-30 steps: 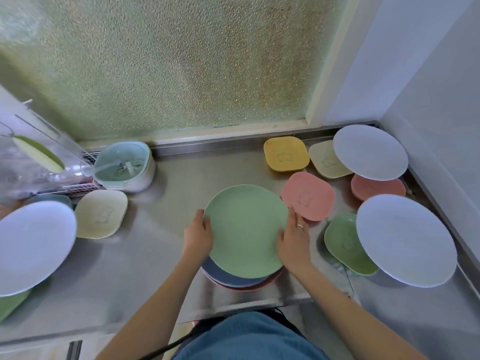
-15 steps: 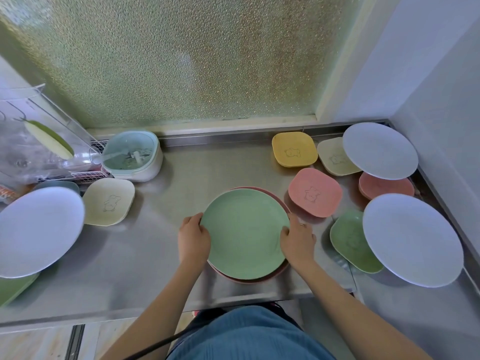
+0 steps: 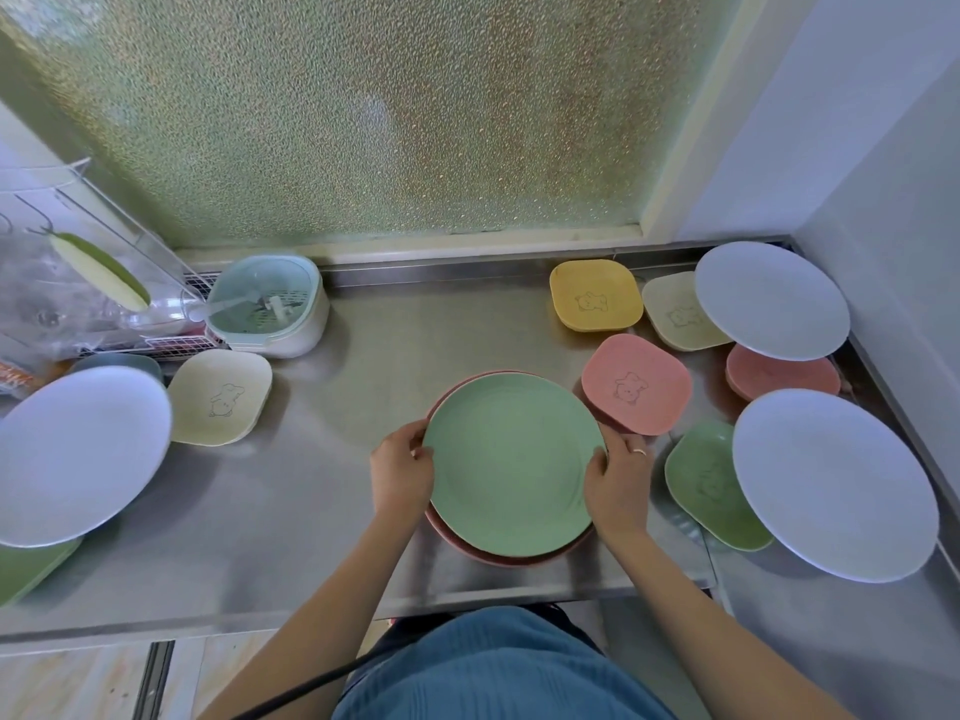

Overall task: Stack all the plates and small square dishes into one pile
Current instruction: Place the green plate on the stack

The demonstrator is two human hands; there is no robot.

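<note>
A pile of round plates sits mid-counter, a green plate [image 3: 511, 462] on top and a pink plate [image 3: 498, 558] showing under it. My left hand [image 3: 402, 467] grips the pile's left rim and my right hand [image 3: 618, 485] grips its right rim. To the right lie a pink square dish [image 3: 636, 389], a yellow square dish [image 3: 595, 301], a cream square dish [image 3: 675, 317], a green square dish [image 3: 709, 485], another pink dish [image 3: 779, 376] and two white plates [image 3: 771, 298] [image 3: 834, 483]. On the left are a cream square dish [image 3: 221, 397] and a white plate [image 3: 78, 454].
The steel counter [image 3: 322, 491] ends in a front edge near my body. A pale green lidded container [image 3: 265, 304] and a wire rack [image 3: 88, 283] stand at the back left. A frosted window runs along the back; a white wall closes the right side.
The blue plate that stuck out under the green one is now hidden. The pile has been squared up and sits a little farther from the counter's front edge, with both hands still on its rims.
</note>
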